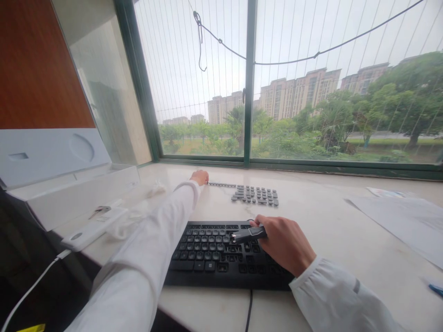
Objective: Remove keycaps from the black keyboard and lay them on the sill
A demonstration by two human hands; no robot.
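Note:
A black keyboard (194, 279) lies in front of me on the pale counter, with several keycaps gone and their sockets bare. My right hand (285, 242) is closed around a dark keycap puller (252, 234), whose metal tip is over the bare sockets. Further back, my left hand (200, 177) reaches to the left end of a thin row of small keycaps (223, 185). Its fingers look pinched together; whatever they hold is too small to make out. Beside that row, loose keycaps (256, 195) are laid out in several lines.
On the left are an opened white box (86, 191) and a white power strip (95, 228) with metal keys (100, 210) on it. Papers (403, 219) lie on the right, near a blue object (435, 290). A green-framed window (248, 92) bounds the counter's back.

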